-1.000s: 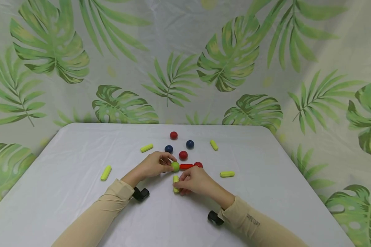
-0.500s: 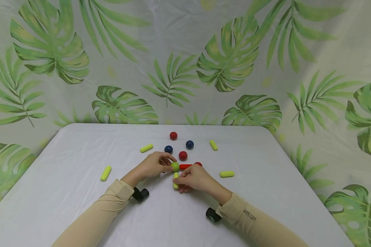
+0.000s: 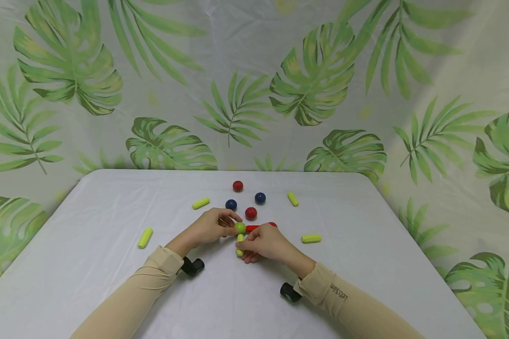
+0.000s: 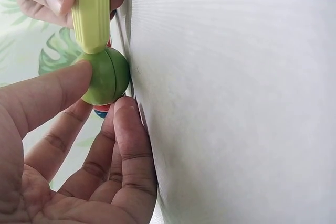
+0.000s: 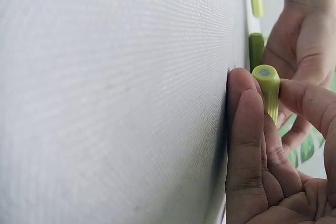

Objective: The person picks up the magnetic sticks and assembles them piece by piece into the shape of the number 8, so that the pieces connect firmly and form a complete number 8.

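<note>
My left hand [image 3: 212, 226] pinches a glossy green ball [image 3: 240, 228] between thumb and fingers, low over the table. In my right hand [image 3: 271, 244] a ribbed yellow rod [image 3: 240, 246] is held between thumb and fingers, pointing away from me. The left wrist view has the rod's far end [image 4: 93, 35] right against the green ball [image 4: 107, 77]. A grey disc shows in the rod's near end [image 5: 265, 73] in the right wrist view. From the green ball a red rod [image 3: 252, 229] runs right to a red ball [image 3: 273, 224], partly hidden by my right hand.
Beyond my hands lie two red balls [image 3: 251, 213] and two dark blue balls [image 3: 260, 197]. Loose yellow rods lie on the left [image 3: 145, 238], farther back [image 3: 201, 203] and on the right [image 3: 311, 238] of the white table [image 3: 110, 197]. A leaf-patterned cloth hangs behind.
My right hand has moved forward and slightly left with the yellow rod, bringing its far end up to the green ball. My left hand stays in place on the ball.
</note>
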Motion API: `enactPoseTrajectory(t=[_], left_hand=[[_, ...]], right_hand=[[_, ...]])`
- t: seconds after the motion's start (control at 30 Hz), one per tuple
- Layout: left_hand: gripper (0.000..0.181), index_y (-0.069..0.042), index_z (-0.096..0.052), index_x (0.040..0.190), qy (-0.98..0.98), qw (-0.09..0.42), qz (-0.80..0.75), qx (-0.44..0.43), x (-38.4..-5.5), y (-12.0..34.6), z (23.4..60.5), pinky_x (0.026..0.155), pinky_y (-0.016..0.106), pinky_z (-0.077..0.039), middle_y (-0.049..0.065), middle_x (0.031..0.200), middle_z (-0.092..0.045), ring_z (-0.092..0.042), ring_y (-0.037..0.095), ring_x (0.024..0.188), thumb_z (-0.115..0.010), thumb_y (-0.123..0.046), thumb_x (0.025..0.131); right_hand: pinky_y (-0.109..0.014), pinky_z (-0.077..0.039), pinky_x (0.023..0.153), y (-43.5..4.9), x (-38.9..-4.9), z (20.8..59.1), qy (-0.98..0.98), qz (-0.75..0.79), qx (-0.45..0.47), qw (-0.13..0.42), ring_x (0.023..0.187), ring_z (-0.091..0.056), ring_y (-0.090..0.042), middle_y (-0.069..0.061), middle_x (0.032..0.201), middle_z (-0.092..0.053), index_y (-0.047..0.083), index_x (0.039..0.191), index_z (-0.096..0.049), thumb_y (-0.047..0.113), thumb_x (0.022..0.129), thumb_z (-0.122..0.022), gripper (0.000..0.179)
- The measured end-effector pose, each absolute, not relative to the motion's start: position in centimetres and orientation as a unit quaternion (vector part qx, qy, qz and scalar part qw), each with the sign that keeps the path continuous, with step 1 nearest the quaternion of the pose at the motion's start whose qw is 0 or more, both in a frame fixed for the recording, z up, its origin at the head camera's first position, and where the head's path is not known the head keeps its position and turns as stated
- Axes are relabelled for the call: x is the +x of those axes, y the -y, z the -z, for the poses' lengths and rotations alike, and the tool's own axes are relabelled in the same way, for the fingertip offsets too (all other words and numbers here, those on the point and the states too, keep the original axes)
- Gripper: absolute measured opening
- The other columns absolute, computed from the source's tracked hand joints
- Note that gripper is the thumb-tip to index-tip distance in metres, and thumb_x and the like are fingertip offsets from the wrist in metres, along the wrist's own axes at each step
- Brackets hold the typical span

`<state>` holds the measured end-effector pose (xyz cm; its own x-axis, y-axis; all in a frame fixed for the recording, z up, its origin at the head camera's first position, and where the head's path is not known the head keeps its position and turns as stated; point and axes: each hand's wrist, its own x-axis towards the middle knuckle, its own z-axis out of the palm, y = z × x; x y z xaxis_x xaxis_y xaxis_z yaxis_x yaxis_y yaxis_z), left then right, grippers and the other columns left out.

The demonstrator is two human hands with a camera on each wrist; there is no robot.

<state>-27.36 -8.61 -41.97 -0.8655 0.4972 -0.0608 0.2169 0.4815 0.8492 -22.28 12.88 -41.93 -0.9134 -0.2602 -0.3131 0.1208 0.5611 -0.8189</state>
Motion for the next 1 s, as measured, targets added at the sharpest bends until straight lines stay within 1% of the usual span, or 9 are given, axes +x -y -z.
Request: enactPoseTrajectory(t=[0.47,1.0], left_hand=[[0.025,-0.011,-0.077,0.122,-0.849,0.155,-0.460,0.210,-27.34,8.56,41.84,0.074,0.028,-0.054,0.008,0.106,-0.075,-0.065,0.017,0.089,-0.078,-0.009,0.096],[0.027,-0.011,-0.076,0.124,-0.849,0.155,-0.459,0.211,-27.41,8.58,42.07,0.075,0.028,-0.054,0.009,0.107,-0.075,-0.065,0.016,0.088,-0.077,-0.009,0.097]], right_hand=[[-0.023,-0.061,0.061,-12.83,-22.44,41.92,-0.857,0.472,-0.049,0.202,0.063,-0.076,-0.011,-0.006,0.071,-0.078,0.006,0.087,-0.080,0.031,0.098,-0.080,0.027],[-0.025,-0.063,0.064,-13.06,-22.32,41.72,-0.857,0.471,-0.072,0.197,0.064,-0.075,-0.011,-0.007,0.072,-0.078,0.004,0.092,-0.080,0.029,0.100,-0.078,0.027]])
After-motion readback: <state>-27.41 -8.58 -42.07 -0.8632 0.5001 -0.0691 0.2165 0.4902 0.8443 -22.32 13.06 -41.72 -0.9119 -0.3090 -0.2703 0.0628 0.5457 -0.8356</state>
